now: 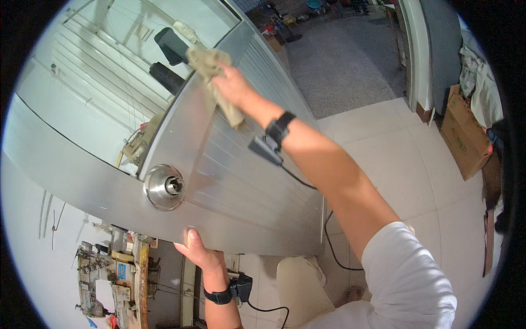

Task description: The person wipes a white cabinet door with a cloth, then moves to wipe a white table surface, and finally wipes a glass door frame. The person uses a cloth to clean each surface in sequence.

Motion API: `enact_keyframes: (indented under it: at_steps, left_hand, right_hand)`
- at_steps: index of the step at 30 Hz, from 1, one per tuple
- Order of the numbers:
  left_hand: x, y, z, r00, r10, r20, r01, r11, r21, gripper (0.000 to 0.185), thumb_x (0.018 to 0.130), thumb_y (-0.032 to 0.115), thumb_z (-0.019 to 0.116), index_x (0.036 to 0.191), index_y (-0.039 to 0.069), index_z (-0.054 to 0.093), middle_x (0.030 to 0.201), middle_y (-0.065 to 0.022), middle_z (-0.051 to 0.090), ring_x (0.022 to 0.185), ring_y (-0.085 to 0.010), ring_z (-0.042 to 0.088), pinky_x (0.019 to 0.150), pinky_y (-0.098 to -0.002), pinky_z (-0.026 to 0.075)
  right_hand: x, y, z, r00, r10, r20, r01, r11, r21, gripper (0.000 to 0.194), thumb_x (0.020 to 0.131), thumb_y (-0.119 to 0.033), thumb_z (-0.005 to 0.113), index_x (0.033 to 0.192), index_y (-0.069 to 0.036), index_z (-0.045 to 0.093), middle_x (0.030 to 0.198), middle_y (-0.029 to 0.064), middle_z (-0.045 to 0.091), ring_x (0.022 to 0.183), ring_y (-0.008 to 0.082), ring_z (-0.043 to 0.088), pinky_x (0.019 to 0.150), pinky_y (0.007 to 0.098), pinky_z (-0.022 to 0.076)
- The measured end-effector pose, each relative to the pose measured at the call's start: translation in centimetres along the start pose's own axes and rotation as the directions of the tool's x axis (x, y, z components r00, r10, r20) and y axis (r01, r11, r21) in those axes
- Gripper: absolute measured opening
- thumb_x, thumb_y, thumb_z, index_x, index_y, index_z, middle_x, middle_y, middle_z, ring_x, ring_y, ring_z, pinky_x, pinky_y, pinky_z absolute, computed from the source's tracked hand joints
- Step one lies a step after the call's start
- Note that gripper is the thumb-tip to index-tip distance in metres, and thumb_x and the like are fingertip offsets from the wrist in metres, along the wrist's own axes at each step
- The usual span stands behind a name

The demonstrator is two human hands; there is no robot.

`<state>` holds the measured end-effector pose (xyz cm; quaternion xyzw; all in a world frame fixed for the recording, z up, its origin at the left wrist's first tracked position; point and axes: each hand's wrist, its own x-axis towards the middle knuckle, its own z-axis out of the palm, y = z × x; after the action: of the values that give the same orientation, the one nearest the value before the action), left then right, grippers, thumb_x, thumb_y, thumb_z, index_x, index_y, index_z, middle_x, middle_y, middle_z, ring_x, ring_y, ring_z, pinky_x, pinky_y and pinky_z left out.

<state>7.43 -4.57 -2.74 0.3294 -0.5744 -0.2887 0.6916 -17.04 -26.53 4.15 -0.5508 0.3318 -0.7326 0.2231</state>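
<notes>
A silver metal door (pixel 246 185) with ribbed panels stands before me, tilted across the view. My right hand (pixel 234 84) grips a bunched beige cloth (pixel 209 59) against the door's frame, by the edge of the window opening. Part of the cloth hangs below my fist. With its thumb on the door's face, my left hand (pixel 199 251) holds the door's near edge; its fingers are mostly hidden behind. Between the two hands sits a round metal door knob (pixel 165 187) with a keyhole-like centre.
An industrial sewing machine (pixel 111 275) stands at lower left, and another machine (pixel 141 140) shows through the opening. To the right, a cardboard box (pixel 466 133) leans by the wall. Black cables (pixel 328 242) hang from my wrist devices. A doorway opens onto grey ground (pixel 345 61).
</notes>
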Motion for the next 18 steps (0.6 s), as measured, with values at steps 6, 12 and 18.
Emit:
enact_keyframes:
  at_steps: [6, 12, 18]
  left_hand:
    - [-0.2, 0.2, 0.6, 0.999, 0.052, 0.009, -0.051, 0.996, -0.076, 0.051, 0.085, 0.028, 0.064, 0.117, -0.005, 0.044, 0.101, -0.0104, 0.054, 0.092, -0.0195, 0.054, 0.079, -0.0356, 0.049]
    - [-0.4, 0.4, 0.5, 0.995, -0.025, -0.093, 0.018, 0.997, -0.075, 0.041, 0.084, 0.026, 0.065, 0.104, -0.007, 0.05, 0.094, -0.01, 0.055, 0.084, -0.0196, 0.056, 0.072, -0.036, 0.051]
    - [-0.9, 0.7, 0.6, 0.996, 0.0, -0.087, -0.003, 0.999, -0.033, 0.046, 0.081, 0.032, 0.068, 0.102, -0.005, 0.05, 0.093, -0.0087, 0.054, 0.084, -0.0179, 0.054, 0.072, -0.035, 0.049]
  right_hand:
    - [-4.2, -3.9, 1.0, 0.983, -0.185, -0.018, 0.185, 0.983, -0.022, 0.065, 0.08, -0.001, 0.05, 0.143, -0.01, 0.039, 0.139, 0.0161, 0.05, 0.122, 0.0221, 0.053, 0.098, 0.0312, 0.0441]
    - [-13.9, -5.5, 3.5, 0.795, -0.568, 0.213, 0.602, 0.783, -0.156, 0.075, 0.066, 0.007, 0.048, 0.137, -0.019, 0.05, 0.149, 0.0059, 0.038, 0.139, 0.0255, 0.034, 0.11, 0.0499, 0.0302]
    - [0.1, 1.7, 0.4, 0.954, -0.264, -0.139, 0.266, 0.964, -0.004, 0.057, 0.079, -0.008, 0.052, 0.135, -0.017, 0.052, 0.13, 0.0154, 0.057, 0.119, 0.0296, 0.055, 0.101, 0.0362, 0.0439]
